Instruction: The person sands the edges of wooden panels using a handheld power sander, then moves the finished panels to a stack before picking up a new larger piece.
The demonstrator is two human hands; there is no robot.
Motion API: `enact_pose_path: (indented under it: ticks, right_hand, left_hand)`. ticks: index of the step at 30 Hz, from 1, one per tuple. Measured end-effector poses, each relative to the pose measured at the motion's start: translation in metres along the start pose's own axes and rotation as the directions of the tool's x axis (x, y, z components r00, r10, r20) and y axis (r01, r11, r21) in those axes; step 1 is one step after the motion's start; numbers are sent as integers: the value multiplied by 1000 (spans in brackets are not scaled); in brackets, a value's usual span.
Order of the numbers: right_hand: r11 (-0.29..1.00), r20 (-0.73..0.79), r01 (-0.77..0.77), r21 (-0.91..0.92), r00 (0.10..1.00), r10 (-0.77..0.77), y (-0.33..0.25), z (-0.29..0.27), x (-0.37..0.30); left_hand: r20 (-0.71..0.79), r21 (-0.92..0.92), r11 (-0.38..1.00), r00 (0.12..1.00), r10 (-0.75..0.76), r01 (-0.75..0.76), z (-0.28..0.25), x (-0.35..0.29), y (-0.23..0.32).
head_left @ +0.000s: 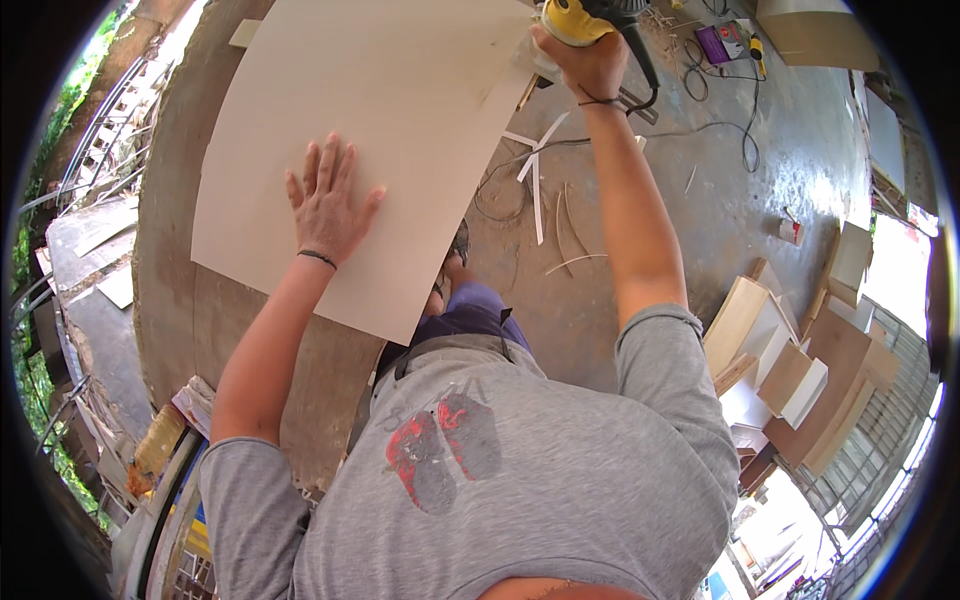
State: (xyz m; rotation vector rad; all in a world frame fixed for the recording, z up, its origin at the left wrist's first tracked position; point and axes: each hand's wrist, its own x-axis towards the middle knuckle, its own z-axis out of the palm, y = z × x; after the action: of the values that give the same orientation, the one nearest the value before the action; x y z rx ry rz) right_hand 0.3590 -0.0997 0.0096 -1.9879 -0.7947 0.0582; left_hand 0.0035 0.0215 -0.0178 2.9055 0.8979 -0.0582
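Here, the pale panel [420, 110] on the tabletop [165, 230] and the power tool [575, 22] the right hand [593, 68] clasps run out of view; the left hand [330, 222] rests flat on the panel, fingers apart. The red-white can [790, 231] has unclear contents.

Through the head view I see the right hand [592, 68] gripping a yellow-and-black tool [574, 22] at the edge of a board [420, 110]. Left of that grip and nearer the body, the left hand [330, 208] lies flat on the board. Right of the grip, I see a purple box [720, 44] on the floor [730, 215].
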Motion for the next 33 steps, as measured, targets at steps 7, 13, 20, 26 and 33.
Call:
enact_pose_path:
  ticks: [7, 13, 20, 26, 33]
  right_hand:
    - [995, -78, 77, -70, 994, -83, 37, 8, 25]
    - [963, -187, 267, 30, 948, -257, 11, -6, 42]
    - [976, -158, 191, 109, 972, -173, 28, -10, 69]
    - [980, -241, 166, 112, 961, -135, 24, -46, 64]
    - [985, -300, 153, 76, 946, -123, 32, -75, 27]
  left_hand:
    - [-22, -31, 999, 999, 25, -25, 4, 0, -3]
    - [-43, -47, 998, 998, 44, -46, 6, -2, -5]
    - [-5, -42, 999, 1000, 26, -26, 4, -4, -9]
    - [-203, -158, 976, 972, 114, -147, 13, -5, 15]
    - [-99, -124, 963, 968, 229, -240, 13, 64, 121]
